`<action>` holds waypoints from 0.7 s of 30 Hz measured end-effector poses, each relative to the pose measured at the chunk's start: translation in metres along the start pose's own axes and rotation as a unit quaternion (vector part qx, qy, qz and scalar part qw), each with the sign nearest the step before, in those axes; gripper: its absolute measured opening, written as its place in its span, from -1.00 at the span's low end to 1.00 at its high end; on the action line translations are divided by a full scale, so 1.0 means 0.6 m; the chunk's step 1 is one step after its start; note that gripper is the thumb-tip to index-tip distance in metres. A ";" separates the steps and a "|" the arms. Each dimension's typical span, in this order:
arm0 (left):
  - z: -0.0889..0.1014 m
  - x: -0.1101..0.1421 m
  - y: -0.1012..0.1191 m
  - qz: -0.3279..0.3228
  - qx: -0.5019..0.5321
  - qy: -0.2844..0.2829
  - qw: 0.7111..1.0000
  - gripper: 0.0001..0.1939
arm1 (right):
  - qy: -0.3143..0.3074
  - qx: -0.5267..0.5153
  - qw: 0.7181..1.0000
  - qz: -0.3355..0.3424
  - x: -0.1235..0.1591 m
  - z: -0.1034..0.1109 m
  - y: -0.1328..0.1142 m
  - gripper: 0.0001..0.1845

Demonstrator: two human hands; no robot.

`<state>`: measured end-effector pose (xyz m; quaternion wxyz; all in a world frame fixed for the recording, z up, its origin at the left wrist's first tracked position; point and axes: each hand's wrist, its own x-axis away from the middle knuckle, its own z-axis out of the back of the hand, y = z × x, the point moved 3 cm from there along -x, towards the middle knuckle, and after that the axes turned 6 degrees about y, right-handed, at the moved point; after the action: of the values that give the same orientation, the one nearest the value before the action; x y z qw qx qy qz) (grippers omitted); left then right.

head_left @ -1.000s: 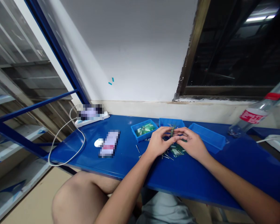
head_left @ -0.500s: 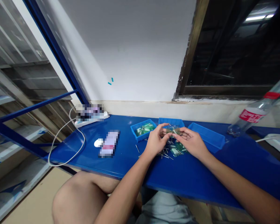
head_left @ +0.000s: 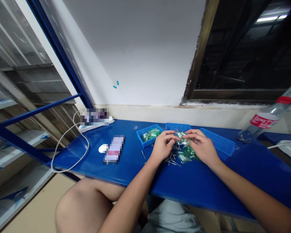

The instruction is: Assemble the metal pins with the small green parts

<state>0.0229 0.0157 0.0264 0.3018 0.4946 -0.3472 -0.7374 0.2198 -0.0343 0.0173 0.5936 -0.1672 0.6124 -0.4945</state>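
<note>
My left hand (head_left: 163,145) and my right hand (head_left: 201,145) meet above the blue bench, their fingertips closing from both sides on a small shiny green part (head_left: 183,138). The part is too small and too hidden to name exactly. Just below my hands lies a loose heap of green pieces and thin metal pins (head_left: 183,156). A blue tray holding green pieces (head_left: 149,136) stands left of my left hand. Another blue tray (head_left: 178,127) sits behind my fingers, and a third (head_left: 218,144) sits beside my right hand.
A white mouse (head_left: 103,148), a blurred flat object (head_left: 114,149) and a power strip (head_left: 95,126) with white cable lie at the left of the blue bench (head_left: 208,184). A plastic bottle with a red label (head_left: 264,121) lies at the right. A few pins lie scattered.
My hands have drawn closer together. The brownish strip held between them earlier no longer shows, and a shiny green part now shows at my fingertips.
</note>
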 end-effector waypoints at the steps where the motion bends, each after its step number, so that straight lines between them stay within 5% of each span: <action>1: -0.002 0.001 0.000 0.005 0.001 -0.006 1.000 -0.75 | 0.000 0.005 1.000 0.004 0.001 0.000 0.000 -0.81; 4: -0.009 0.005 0.005 0.034 0.020 -0.042 0.998 -0.79 | -0.012 0.028 0.999 0.029 0.004 0.000 -0.004 -0.77; 7: -0.013 0.008 0.013 0.062 0.058 -0.074 0.994 -0.57 | -0.041 0.046 0.997 0.055 0.006 -0.004 -0.012 -0.72; 10: -0.009 0.006 0.020 0.038 0.053 -0.079 0.995 -0.57 | -0.055 0.019 0.997 0.046 0.009 -0.009 -0.015 -0.72; 15: 0.024 -0.004 0.022 -0.035 -0.095 0.028 0.994 -0.67 | -0.048 -0.053 0.996 -0.047 0.017 -0.018 -0.006 -0.66; 18: 0.056 -0.006 0.028 -0.089 -0.189 0.091 0.974 -0.62 | -0.047 -0.041 0.996 -0.060 0.018 -0.020 -0.003 -0.67; 21: 0.093 -0.005 0.024 -0.058 -0.322 0.151 0.933 -0.65 | -0.051 -0.012 0.997 -0.058 0.018 -0.019 -0.003 -0.67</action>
<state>-0.0268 0.0218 0.0545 0.4507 0.4959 -0.0122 -0.7422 0.2066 -0.0390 0.0106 0.5925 -0.2346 0.5765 -0.5114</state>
